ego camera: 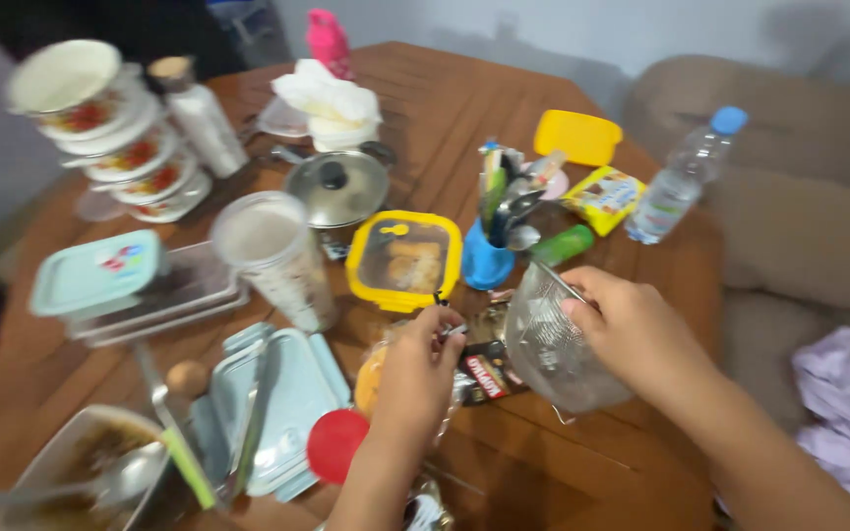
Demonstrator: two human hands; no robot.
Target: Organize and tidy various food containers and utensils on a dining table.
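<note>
My right hand (637,334) grips the rim of a clear glass bowl (553,349), which is tilted on its side above the wooden table (563,462). My left hand (417,369) is closed, pinching something small and dark at the fingertips, just below a yellow-rimmed food container (403,258). Under that hand lies a clear bag with an orange item (371,379) and a dark snack packet (489,374). The picture is blurred by motion.
A blue cup of utensils (489,256), a steel pot with lid (338,189), a tall lidded plastic cup (273,256), stacked flowered bowls (115,133), light-blue lidded containers (277,403), a red lid (334,442), a water bottle (681,182), a yellow box (577,136). A sofa stands right.
</note>
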